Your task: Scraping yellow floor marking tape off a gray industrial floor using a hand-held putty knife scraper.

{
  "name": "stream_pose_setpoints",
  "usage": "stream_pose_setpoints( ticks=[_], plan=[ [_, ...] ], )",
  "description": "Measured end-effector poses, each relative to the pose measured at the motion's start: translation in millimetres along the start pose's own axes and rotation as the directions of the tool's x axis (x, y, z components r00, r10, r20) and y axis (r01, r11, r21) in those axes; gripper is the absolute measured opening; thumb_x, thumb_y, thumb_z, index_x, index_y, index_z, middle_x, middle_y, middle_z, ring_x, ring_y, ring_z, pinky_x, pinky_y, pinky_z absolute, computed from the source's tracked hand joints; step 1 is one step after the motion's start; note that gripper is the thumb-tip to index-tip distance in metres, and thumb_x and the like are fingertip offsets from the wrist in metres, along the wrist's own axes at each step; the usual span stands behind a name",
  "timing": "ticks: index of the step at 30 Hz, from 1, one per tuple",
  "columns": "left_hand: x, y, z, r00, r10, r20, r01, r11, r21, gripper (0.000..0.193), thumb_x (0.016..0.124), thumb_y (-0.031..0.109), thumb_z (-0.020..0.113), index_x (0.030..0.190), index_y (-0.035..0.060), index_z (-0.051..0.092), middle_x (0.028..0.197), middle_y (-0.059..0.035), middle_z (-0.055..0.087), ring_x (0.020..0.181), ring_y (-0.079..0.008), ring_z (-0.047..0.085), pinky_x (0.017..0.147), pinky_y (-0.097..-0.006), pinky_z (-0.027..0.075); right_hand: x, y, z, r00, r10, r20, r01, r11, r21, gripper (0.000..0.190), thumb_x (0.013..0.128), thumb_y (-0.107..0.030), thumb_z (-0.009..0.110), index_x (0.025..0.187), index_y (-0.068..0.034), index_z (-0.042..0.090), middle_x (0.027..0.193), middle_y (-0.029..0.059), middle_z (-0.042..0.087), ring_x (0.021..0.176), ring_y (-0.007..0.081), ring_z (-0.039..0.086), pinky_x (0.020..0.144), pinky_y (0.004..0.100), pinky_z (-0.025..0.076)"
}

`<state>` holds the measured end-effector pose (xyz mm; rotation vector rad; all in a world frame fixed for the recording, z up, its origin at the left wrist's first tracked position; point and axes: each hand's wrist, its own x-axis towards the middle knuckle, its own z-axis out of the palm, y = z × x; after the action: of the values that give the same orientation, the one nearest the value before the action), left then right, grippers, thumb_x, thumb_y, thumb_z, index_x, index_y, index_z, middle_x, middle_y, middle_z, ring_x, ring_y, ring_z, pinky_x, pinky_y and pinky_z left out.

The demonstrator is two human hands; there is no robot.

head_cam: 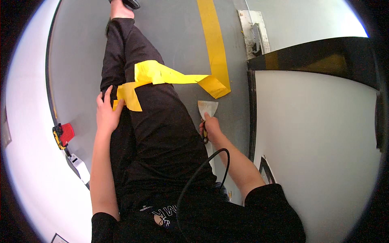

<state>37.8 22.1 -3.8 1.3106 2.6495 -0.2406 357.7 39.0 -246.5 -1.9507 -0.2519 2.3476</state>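
My right hand (211, 126) is closed around the handle of a putty knife (208, 108), whose wide blade points up the picture over the grey floor. Just above the blade, a strip of yellow floor tape (216, 45) runs along the floor and folds over at its lower end. From that fold a loosened yellow length (158, 73) stretches left across my thighs in crumpled pieces. My left hand (108, 111) rests on my leg, its thumb against the lower left piece of tape (131, 95); whether it grips the tape is unclear.
A red and black object with yellow parts (65, 135) lies by the left wall. At upper right, a pale, stained board (253, 35) stands by the black skirting, with a dark metal part on it. A black cable (197, 171) loops over my lap. White walls border both sides.
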Motion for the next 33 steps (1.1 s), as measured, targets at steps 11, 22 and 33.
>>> stream_pose_setpoints(
  ticks=[11,22,33],
  plan=[
    [0.4,-0.7,1.7,1.000,0.007,-0.012,-0.007,1.000,0.005,0.063,0.091,0.041,0.063,0.146,0.0212,0.040,0.146,-0.0284,0.034,0.128,-0.0466,0.046,0.105,-0.0494,0.042,16.6,-49.6,-9.7,1.000,0.001,-0.014,0.000,0.994,0.107,0.038,0.101,-0.039,0.048,0.093,-0.002,0.055,0.068,0.0091,0.056,0.054,0.0210,0.053,0.050,0.0396,0.047],
    [1.7,2.6,-1.4,1.000,-0.007,0.001,0.007,1.000,-0.016,0.064,0.091,0.041,0.064,0.146,0.0211,0.040,0.146,-0.0293,0.034,0.130,-0.0464,0.044,0.105,-0.0488,0.041,6.5,14.5,1.2,0.999,-0.020,0.040,0.023,0.997,-0.069,0.040,0.101,-0.039,0.048,0.090,-0.001,0.054,0.065,0.0093,0.055,0.054,0.0208,0.054,0.049,0.0390,0.046],
    [-3.2,-0.4,2.1,0.999,0.053,-0.011,-0.052,0.997,0.055,0.063,0.091,0.041,0.064,0.147,0.0229,0.040,0.146,-0.0288,0.035,0.129,-0.0462,0.045,0.105,-0.0489,0.041,10.3,-54.9,-16.5,1.000,-0.016,-0.008,0.017,0.995,0.098,0.038,0.101,-0.039,0.048,0.097,-0.001,0.052,0.068,0.0094,0.056,0.054,0.0214,0.054,0.050,0.0399,0.047]
  ],
)
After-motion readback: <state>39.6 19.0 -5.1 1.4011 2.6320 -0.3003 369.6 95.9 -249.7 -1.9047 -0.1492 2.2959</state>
